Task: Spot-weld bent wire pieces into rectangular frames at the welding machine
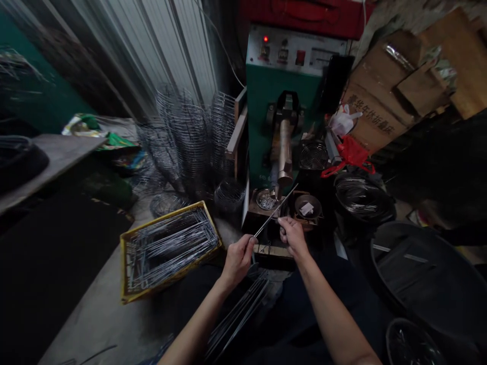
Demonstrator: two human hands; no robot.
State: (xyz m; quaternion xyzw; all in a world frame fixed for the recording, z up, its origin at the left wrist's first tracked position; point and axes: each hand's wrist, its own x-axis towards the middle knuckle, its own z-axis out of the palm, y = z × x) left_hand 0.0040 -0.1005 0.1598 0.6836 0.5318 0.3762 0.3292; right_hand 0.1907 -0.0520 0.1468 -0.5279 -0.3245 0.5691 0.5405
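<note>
**Wire rod held across two hands before the welder**

The left hand (pixel 238 258) is closed, pinching the near, lower end of a thin wire rod (pixel 277 209) between thumb and fingers. The right hand (pixel 292 237) has its fingers curled shut, with the fingertips up against the rod near mid-length. Whether they clamp it or only steady it cannot be told.

The rod's long axis runs diagonally, from the left hand up, away and to the right. Its free tip lies just beside the lower end of the copper electrode arm (pixel 284 147) on the green machine (pixel 266 101). The right hand is the nearer of the two to that tip.

Just under the rod sit a small dish of parts (pixel 266 199) and a second bowl (pixel 307 205). A yellow crate (pixel 125 294) of bent wire pieces stands well to the left. A bundle of rods (pixel 236 314) lies across the lap below the hands.
</note>
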